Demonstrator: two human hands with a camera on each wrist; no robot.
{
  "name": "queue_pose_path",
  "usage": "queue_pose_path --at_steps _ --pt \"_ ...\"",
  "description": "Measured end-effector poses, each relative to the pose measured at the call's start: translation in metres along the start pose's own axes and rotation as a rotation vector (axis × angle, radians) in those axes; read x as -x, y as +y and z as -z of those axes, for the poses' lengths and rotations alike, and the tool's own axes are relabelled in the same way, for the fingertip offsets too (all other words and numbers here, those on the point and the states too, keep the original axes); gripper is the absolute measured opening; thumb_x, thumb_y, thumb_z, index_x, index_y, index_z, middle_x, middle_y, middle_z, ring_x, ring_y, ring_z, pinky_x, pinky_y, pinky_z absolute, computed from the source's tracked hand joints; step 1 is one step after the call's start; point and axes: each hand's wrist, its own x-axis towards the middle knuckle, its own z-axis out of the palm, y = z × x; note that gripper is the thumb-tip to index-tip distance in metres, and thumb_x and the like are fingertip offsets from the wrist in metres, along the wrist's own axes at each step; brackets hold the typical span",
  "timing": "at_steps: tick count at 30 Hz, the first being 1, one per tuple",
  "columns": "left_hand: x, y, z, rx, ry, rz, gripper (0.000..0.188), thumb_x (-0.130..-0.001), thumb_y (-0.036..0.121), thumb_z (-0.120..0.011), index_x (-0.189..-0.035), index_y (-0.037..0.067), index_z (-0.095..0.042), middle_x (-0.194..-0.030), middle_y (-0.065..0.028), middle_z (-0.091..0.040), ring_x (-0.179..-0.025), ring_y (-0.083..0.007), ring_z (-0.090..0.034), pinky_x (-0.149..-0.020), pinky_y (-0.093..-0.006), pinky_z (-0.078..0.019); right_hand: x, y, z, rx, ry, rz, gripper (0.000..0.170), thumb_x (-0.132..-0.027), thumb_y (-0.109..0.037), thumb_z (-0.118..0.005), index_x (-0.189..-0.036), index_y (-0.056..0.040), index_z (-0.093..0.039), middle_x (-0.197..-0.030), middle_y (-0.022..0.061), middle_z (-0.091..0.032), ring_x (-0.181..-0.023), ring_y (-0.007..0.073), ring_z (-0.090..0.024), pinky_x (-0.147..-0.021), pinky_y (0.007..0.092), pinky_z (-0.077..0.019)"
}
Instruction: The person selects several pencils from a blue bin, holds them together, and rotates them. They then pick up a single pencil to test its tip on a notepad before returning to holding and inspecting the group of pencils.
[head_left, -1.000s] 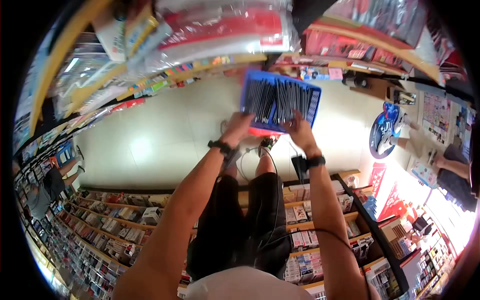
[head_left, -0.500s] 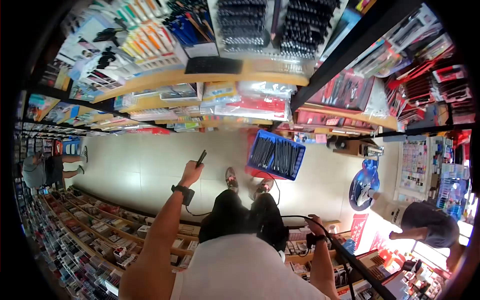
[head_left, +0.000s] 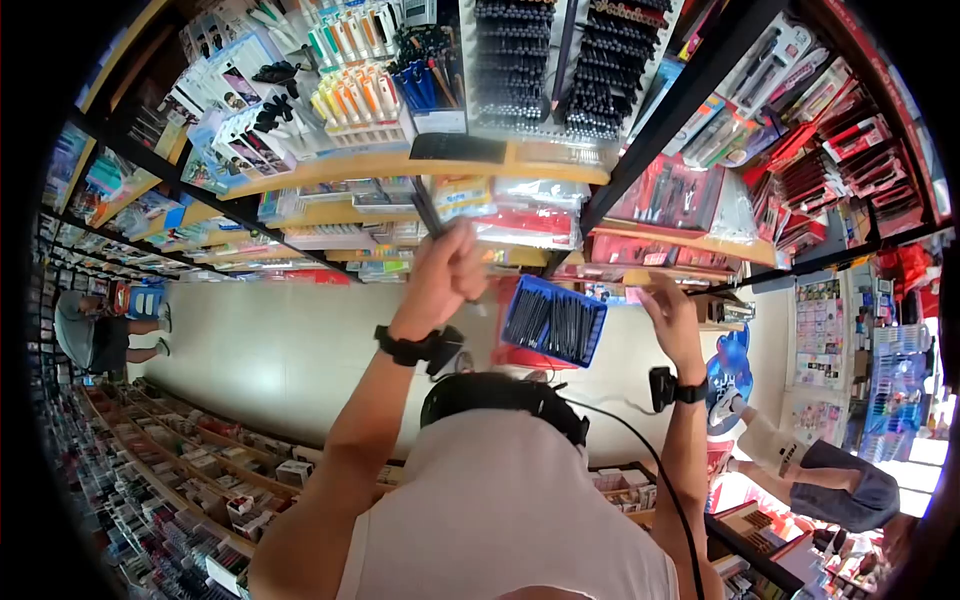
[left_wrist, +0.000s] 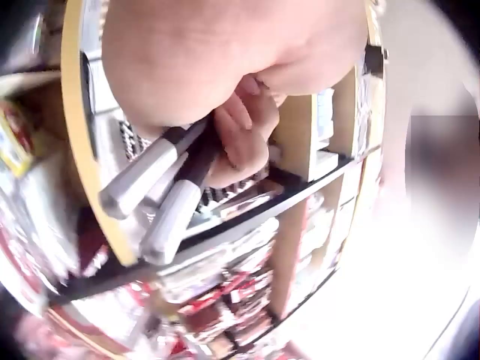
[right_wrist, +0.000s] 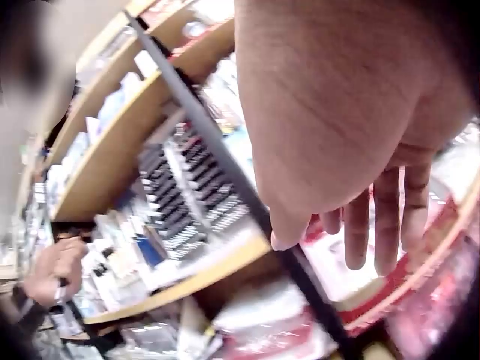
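Note:
The left hand (head_left: 440, 278) is raised in front of the shelves, gripping a few dark pens (head_left: 427, 207). In the left wrist view its fingers curl round the dark shafts, and two pens (left_wrist: 174, 214) show grey ends. The right hand (head_left: 672, 320) is up with nothing in it, its fingers (right_wrist: 386, 217) loosely extended in the right wrist view. Between the hands and lower down, a blue basket (head_left: 601, 345) holds two groups of dark pens (head_left: 570, 325). On the upper shelf stands a rack of dark pens (head_left: 512, 65).
A wooden shelf edge (head_left: 350, 182) runs across the front, with a black post (head_left: 690, 110) at its right. Packaged goods (head_left: 540, 225) lie on the lower shelf. One person (head_left: 90, 330) is at far left, another (head_left: 840, 485) at right. Low racks (head_left: 240, 470) stand behind.
The left hand has risen with the pens from over the floor to the shelves. The right hand has come up from beside the body. Earlier, both hands were at the basket.

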Motion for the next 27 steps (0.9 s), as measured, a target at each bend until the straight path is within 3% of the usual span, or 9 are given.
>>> queue_pose_path --at_steps 1,2,4,7,9,10,14,18,27 --pt "-0.004 0.001 -0.012 0.041 -0.044 0.003 0.027 -0.104 0.035 -0.044 -0.086 0.016 -0.039 -0.059 0.0071 -0.021 -0.045 -0.0065 -0.016 -0.045 -0.0262 -0.0165 -0.006 -0.019 -0.008 0.053 -0.030 0.141 0.033 -0.089 -0.018 -0.071 -0.116 0.0000 -0.064 -0.085 0.0171 -0.069 -0.073 0.0248 -0.066 -0.068 0.0336 -0.0503" --pt "-0.006 -0.004 -0.016 0.124 -0.083 0.009 0.026 -0.104 0.035 -0.044 -0.088 0.017 -0.039 -0.059 0.0068 -0.021 -0.045 -0.0061 -0.017 -0.045 -0.0258 -0.0172 -0.006 -0.068 -0.011 -0.039 -0.087 0.112 0.035 -0.089 -0.019 -0.071 -0.117 0.0003 -0.064 -0.087 0.0164 -0.070 -0.073 0.0254 -0.065 -0.069 0.0345 -0.0507" --pt "-0.009 -0.013 -0.025 0.181 -0.125 0.012 0.024 -0.104 0.034 -0.045 -0.088 0.017 -0.040 -0.063 0.0064 -0.027 -0.045 -0.0058 -0.018 -0.046 -0.0255 -0.0182 0.001 -0.095 -0.041 -0.206 -0.201 0.304 0.033 -0.090 -0.018 -0.070 -0.116 0.0012 -0.064 -0.096 0.0160 -0.070 -0.082 0.0256 -0.068 -0.075 0.0361 -0.0531" --pt "-0.010 -0.027 -0.032 0.220 -0.170 0.013 0.022 -0.103 0.033 -0.046 -0.090 0.016 -0.041 -0.070 0.0049 -0.034 -0.046 -0.0062 -0.022 -0.046 -0.0249 -0.0204 0.021 -0.121 -0.076 -0.351 -0.435 0.315 0.030 -0.094 -0.022 -0.066 -0.112 0.0018 -0.063 -0.088 0.0206 -0.067 -0.076 0.0359 -0.064 -0.068 0.0394 -0.0508" --pt "-0.005 -0.033 -0.038 0.204 -0.058 0.009 0.022 -0.101 0.031 -0.049 -0.088 0.015 -0.045 -0.069 0.0027 -0.037 -0.049 -0.0071 -0.027 -0.047 -0.0247 -0.0223 0.033 -0.132 -0.088 -0.385 -0.499 0.203 0.029 -0.095 -0.023 -0.064 -0.110 0.0023 -0.062 -0.082 0.0195 -0.065 -0.068 0.0320 -0.063 -0.064 0.0384 -0.0487" --pt "-0.004 -0.036 -0.034 0.193 -0.075 -0.004 0.019 -0.102 0.029 -0.047 -0.090 0.014 -0.046 -0.070 0.0021 -0.038 -0.050 -0.0078 -0.029 -0.047 -0.0243 -0.0247 0.040 -0.130 -0.099 -0.532 -0.491 0.139 0.025 -0.098 -0.020 -0.059 -0.105 0.0036 -0.061 -0.076 0.0156 -0.065 -0.064 0.0249 -0.062 -0.063 0.0348 -0.0487" --pt "-0.006 -0.049 -0.030 0.217 -0.145 -0.021 0.018 -0.104 0.028 -0.046 -0.093 0.014 -0.046 -0.071 0.0024 -0.037 -0.053 -0.0080 -0.032 -0.049 -0.0239 -0.0280 0.059 -0.119 -0.123 -0.954 -0.418 -0.098 0.022 -0.105 -0.017 -0.048 -0.096 0.0010 -0.059 -0.071 0.0036 -0.063 -0.063 0.0112 -0.056 -0.060 0.0274 -0.0464" --pt "-0.011 -0.063 -0.038 0.185 -0.125 -0.006 0.019 -0.104 0.027 -0.045 -0.094 0.012 -0.046 -0.069 0.0010 -0.037 -0.060 -0.0106 -0.036 -0.055 -0.0257 -0.0345 0.064 -0.104 -0.121 -0.921 -0.372 -0.130 0.024 -0.105 -0.019 -0.047 -0.093 -0.0025 -0.059 -0.068 0.0012 -0.061 -0.059 0.0064 -0.051 -0.055 0.0236 -0.0422" --pt "-0.022 -0.084 -0.042 0.042 -0.132 0.088 0.021 -0.104 0.028 -0.045 -0.100 0.008 -0.051 -0.077 -0.0047 -0.047 -0.080 -0.0205 -0.047 -0.082 -0.0396 -0.0418 0.070 -0.093 -0.103 -1.044 -0.174 -0.321 0.025 -0.104 -0.017 -0.050 -0.090 0.0001 -0.061 -0.063 0.0016 -0.057 -0.056 0.0075 -0.049 -0.055 0.0239 -0.0388"
